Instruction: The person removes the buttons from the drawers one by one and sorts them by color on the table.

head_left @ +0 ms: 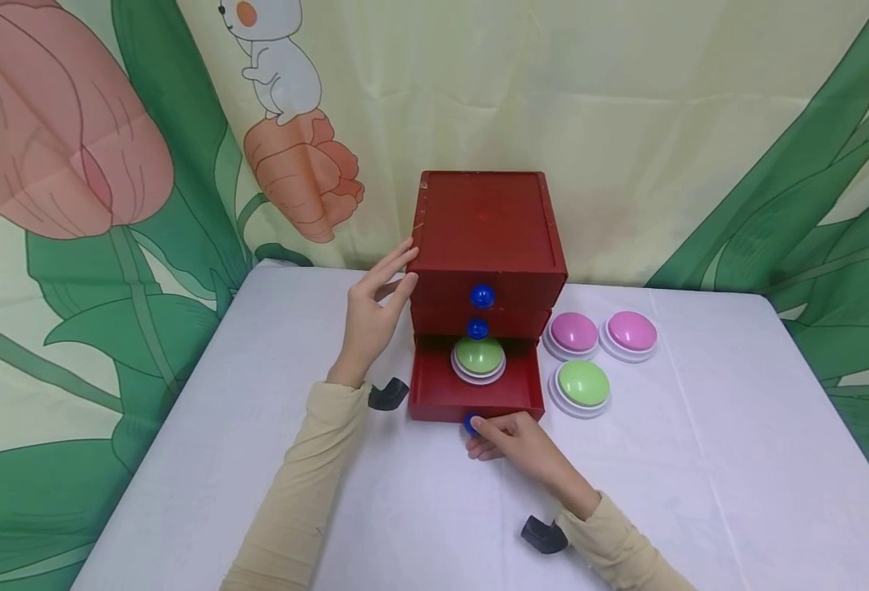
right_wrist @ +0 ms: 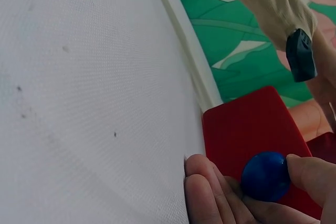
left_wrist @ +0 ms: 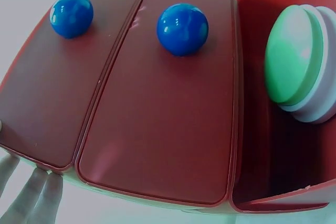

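A dark red cabinet (head_left: pixel 486 222) with three drawers stands on the table; its bottom drawer (head_left: pixel 434 386) is pulled out. Inside that drawer sits a round push light (head_left: pixel 479 355) with a green dome and white base. My right hand (head_left: pixel 519 443) pinches the bottom drawer's blue knob (right_wrist: pixel 266 177) between thumb and fingers. Fingers straight, my left hand (head_left: pixel 375 316) rests against the cabinet's left side. The upper two drawers are closed, with blue knobs (left_wrist: pixel 182 29) on their fronts.
Right of the cabinet lie two pink-domed push lights (head_left: pixel 574 332) and a green-domed push light (head_left: pixel 583 384). A white cloth covers the table (head_left: pixel 700 460). Behind hangs a curtain (head_left: pixel 626 123) printed with plants and a rabbit.
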Motion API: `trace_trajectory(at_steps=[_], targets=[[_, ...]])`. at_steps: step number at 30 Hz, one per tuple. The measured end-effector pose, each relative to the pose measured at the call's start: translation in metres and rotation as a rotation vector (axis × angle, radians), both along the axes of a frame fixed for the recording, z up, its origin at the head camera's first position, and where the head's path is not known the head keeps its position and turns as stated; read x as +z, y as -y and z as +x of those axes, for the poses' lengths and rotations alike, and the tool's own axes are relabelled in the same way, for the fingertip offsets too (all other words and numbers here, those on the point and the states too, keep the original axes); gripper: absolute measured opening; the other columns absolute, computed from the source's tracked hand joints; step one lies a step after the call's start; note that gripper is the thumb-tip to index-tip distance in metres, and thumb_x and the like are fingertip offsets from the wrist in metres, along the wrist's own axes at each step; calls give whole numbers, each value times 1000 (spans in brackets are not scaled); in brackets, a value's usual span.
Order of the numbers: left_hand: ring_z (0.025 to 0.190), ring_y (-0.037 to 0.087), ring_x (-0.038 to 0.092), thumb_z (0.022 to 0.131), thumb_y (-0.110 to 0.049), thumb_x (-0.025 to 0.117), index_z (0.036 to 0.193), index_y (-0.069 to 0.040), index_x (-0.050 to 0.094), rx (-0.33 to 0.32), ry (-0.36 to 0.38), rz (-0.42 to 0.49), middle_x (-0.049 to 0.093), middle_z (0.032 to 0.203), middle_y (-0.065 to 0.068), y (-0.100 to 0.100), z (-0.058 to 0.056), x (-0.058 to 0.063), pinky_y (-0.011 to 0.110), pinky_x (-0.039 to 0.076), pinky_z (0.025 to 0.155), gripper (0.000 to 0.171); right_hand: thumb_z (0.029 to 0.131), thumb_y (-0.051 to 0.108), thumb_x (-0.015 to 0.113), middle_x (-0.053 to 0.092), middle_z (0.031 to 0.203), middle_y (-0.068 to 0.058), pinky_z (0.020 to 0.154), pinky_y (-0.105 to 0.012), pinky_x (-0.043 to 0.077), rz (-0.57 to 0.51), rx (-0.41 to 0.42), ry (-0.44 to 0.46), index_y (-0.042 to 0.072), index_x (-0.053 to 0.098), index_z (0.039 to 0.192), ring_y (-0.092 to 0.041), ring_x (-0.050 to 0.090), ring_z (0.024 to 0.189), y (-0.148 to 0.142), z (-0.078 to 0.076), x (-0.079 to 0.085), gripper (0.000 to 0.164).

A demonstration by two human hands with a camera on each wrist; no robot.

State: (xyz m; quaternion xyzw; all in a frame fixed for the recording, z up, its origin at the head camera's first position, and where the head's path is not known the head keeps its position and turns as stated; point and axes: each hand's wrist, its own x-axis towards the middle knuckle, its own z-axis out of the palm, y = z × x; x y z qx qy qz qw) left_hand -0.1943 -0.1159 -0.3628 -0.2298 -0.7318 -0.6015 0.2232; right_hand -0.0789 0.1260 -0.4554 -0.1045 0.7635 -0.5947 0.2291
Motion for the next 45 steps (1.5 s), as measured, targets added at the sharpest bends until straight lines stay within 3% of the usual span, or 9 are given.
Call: trace_trajectory(at_steps=[4,7,11,14,18,32,35,41,45], targets=[[132,12,52,97,-14,64,135,-11,63,5,5,-5,55,145,-1,0,0,-1,33,54,97,38,101,28,59,75,90,-18,76,-31,61,5,-3,8,-8,73,101,-27,75,83,0,3,-1,39],[133,14,52,96,-9,64,135,-7,62,9,23,-4,55,146,4,-2,2,3,39,54,98,38,100,30,59,75,90,-17,75,-29,61,8,-2,8,-8,73,100,-25,75,82,0,5,-2,40],[134,23,52,96,-2,62,133,2,60,11,35,-11,54,146,14,-5,13,17,44,53,98,38,100,30,59,75,89,-17,75,-30,61,-2,-1,2,-8,73,99,-26,75,81,1,7,-3,41],[133,26,52,96,0,61,133,4,60,12,40,-19,53,145,18,-6,20,27,40,53,98,37,100,30,60,75,89,-17,74,-30,61,-4,-4,1,-8,73,98,-26,75,81,1,9,-3,41],[133,24,52,96,0,61,133,4,60,17,49,-25,53,145,18,-6,23,29,36,53,98,37,100,30,59,75,89,-17,74,-29,61,3,-12,11,-8,73,98,-25,75,80,2,13,-3,40],[132,24,53,96,0,61,132,5,60,22,40,-13,54,144,18,-8,23,30,43,53,98,37,101,31,57,75,90,-17,75,-29,61,-7,4,30,-9,73,102,-26,75,82,4,23,-1,42],[133,23,53,96,-1,61,132,5,60,25,41,-11,54,144,18,-7,21,28,44,53,98,36,102,30,57,75,91,-17,75,-29,61,-15,7,31,-9,72,102,-26,75,82,4,24,-1,42],[135,20,50,97,-4,61,135,-1,60,28,32,-5,53,147,11,-4,3,5,48,52,99,38,102,32,56,75,92,-17,76,-30,61,-19,3,44,-9,72,103,-26,75,82,3,24,-2,44],[134,16,51,97,-9,63,135,-7,62,21,21,2,54,146,5,-3,1,1,50,52,98,38,102,33,55,75,92,-17,76,-30,61,-17,4,57,-9,72,103,-27,75,82,3,25,0,45]])
